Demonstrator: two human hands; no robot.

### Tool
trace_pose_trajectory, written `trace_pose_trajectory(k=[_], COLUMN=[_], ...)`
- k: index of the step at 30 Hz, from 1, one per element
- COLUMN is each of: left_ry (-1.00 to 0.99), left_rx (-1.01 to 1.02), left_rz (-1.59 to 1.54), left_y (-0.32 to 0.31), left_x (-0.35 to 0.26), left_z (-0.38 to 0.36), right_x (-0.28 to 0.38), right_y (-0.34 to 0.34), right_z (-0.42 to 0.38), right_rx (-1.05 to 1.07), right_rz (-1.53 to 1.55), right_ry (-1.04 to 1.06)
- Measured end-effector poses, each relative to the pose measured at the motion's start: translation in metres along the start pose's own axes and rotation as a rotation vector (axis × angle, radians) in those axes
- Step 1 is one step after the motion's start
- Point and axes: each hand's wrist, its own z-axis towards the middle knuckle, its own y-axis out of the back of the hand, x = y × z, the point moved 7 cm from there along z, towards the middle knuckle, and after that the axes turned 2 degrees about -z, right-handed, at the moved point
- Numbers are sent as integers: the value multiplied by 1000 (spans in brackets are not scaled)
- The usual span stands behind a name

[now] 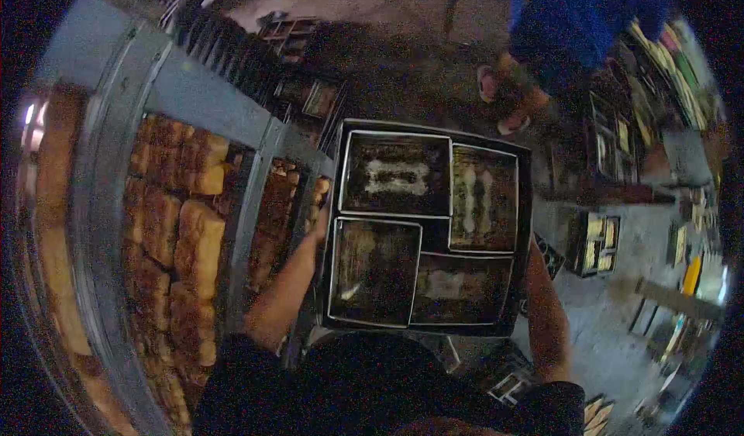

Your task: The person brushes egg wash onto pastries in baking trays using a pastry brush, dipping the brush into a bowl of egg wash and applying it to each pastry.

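In front of my body I carry a dark square tray (435, 234) that holds several rectangular baking tins (395, 176), dark inside with pale worn patches and bright rims. No bread shows in these tins. My left hand (320, 224) grips the tray's left side; its fingers are mostly hidden by the edge. Against the right side is my right hand (534, 251), also gripping, with its fingers out of sight behind the tray.
At left a grey metal rack (116, 141) holds browned bread loaves (198, 238). Ahead stands a person in blue clothing (566, 25) and sandals. On the floor to the right lie another tray with pale contents (598, 244) and a low metal stand (674, 300).
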Motion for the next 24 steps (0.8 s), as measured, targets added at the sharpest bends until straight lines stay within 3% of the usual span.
trace_pose_trajectory(k=[10,24], left_ry=[111,344], left_rx=[-90,-271], left_rz=[-93,-176], left_y=[15,-1], left_x=[26,46], left_z=[-52,-133], right_x=[50,58], right_y=[9,-4], right_z=[26,64], right_rx=[90,254], right_rz=[-149,-221], right_ry=[26,9])
